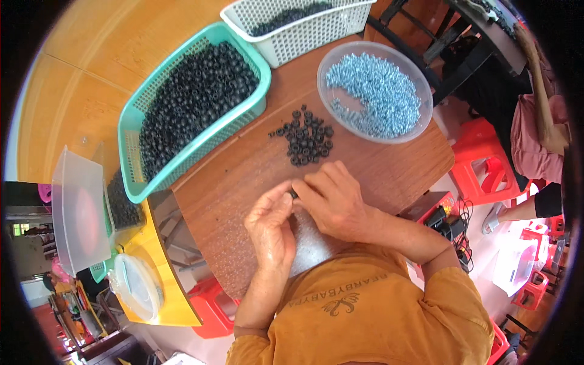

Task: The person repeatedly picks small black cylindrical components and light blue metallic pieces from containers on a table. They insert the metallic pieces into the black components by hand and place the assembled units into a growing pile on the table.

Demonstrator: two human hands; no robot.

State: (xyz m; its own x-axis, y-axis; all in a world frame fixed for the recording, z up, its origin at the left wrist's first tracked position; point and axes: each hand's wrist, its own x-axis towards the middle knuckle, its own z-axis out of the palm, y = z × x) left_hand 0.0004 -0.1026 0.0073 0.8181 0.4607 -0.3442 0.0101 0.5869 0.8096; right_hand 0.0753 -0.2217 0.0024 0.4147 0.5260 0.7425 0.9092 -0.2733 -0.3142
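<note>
Close in front of my body, my left hand [272, 228] and my right hand [333, 204] meet, fingertips pinched together. Between them sits a small black round part [294, 194], mostly covered by the fingers. Just beyond the hands, a loose pile of black round parts with centre holes [307, 140] lies on the brown wooden table [237, 188]. To the far right of the pile stands a clear round bowl [325, 91] of small shiny light-blue pieces [383, 91]. Whether one of those pieces is also between my fingers is hidden.
A teal basket [266, 91] full of black parts [194, 91] stands at the far left, beside a white basket [298, 45] with more dark parts. Left are a clear plastic bin [79, 207] and a lidded tub [135, 286]. Right are a red stool [483, 158] and another person's arm [544, 115].
</note>
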